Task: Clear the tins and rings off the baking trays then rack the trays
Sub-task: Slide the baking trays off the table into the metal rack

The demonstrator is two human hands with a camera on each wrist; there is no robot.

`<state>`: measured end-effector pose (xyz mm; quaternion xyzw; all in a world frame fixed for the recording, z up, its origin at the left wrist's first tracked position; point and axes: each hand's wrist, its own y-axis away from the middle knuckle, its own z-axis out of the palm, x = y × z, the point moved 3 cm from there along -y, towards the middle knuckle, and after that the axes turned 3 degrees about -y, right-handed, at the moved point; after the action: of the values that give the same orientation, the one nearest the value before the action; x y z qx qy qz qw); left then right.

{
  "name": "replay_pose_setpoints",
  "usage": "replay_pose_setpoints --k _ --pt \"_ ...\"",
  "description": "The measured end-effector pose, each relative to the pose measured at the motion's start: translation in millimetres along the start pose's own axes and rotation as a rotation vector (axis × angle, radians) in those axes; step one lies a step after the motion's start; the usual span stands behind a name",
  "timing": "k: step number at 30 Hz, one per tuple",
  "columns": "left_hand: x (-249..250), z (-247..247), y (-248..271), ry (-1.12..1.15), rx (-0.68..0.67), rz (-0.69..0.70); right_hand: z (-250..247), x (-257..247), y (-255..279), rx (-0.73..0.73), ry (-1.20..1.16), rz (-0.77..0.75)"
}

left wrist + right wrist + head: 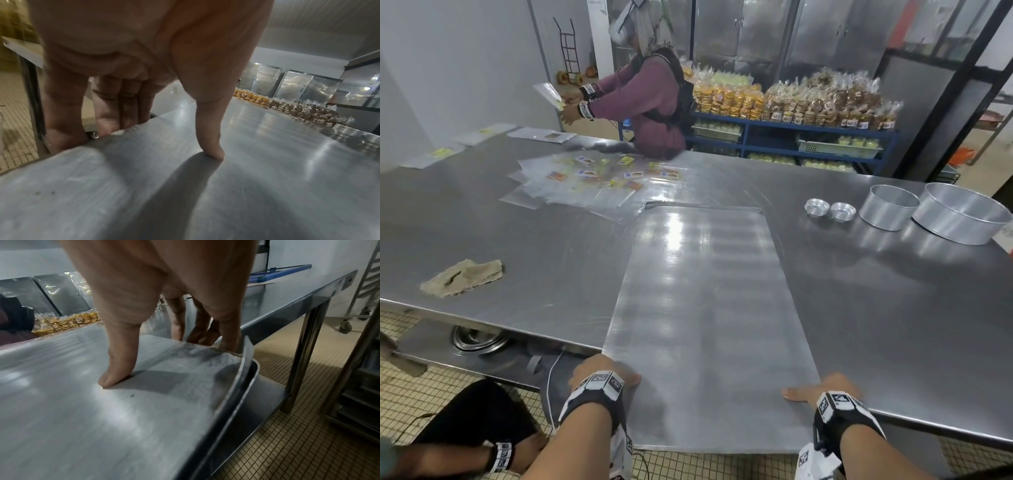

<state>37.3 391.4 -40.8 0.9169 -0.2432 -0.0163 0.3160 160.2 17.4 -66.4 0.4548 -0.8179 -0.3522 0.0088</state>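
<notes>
A long, bare metal baking tray lies lengthways on the steel table, its near end overhanging the front edge. My left hand grips its near left corner, thumb pressed on top and fingers curled under the edge. My right hand grips the near right corner the same way, thumb on top and fingers round the rim. A second tray rim shows just beneath. Two stacks of small tins and two round rings stand on the table, far right.
A crumpled cloth lies at the left. Clear labelled bags spread across the far middle, where another person works. Shelves of packed baked goods stand behind. A wheeled tray rack is at my right, and someone's arm at the lower left.
</notes>
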Motion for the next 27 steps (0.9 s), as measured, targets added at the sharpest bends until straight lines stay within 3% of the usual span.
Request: replay_pose_setpoints --k 11,19,23,27 --pt "7 -18 16 -0.080 -0.064 0.125 4 7 8 -0.016 -0.001 0.002" --pt "-7 -20 11 -0.265 -0.103 0.151 10 30 28 -0.161 0.155 0.005" --pt "-4 -25 5 -0.214 -0.196 0.220 3 32 25 -0.197 0.238 -0.019" --pt "5 -13 -14 0.070 -0.119 0.221 11 29 14 -0.028 0.044 -0.069"
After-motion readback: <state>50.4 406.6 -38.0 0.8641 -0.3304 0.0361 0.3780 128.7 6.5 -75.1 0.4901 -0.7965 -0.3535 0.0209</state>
